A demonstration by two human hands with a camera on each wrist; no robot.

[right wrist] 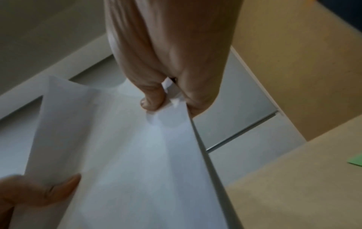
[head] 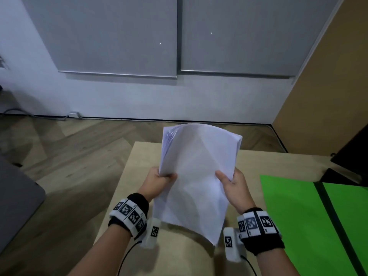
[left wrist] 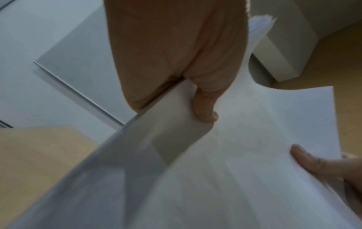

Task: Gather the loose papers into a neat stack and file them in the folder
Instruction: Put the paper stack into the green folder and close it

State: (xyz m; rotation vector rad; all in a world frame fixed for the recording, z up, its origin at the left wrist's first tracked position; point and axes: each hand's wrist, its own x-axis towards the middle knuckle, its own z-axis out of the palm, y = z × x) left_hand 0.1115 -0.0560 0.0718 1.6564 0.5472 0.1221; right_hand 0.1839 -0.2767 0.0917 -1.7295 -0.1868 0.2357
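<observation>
Above the middle of the table, both hands hold the white papers upright and clear of the top, their lower edge hanging just over the wood. The gathering looks done, since no loose sheet shows anywhere on the table. The squaring does not: the upper edges curl toward 12 o'clock and fan apart at the top left corner, so I judge the stack still needs tapping down before it is neat. Filing has not begun.

At 3 o'clock of the papers the green folder lies flat on the table, apparently opened out, with a dark spine strip between its two leaves. Nothing lies between the stack and the folder, so the way across looks free. A dark object sits at 2 o'clock near the table's far right edge, too cropped to name.

The left hand grips the stack's left edge, thumb on the near face, fingers curled behind. The right hand pinches the right edge the same way.
</observation>
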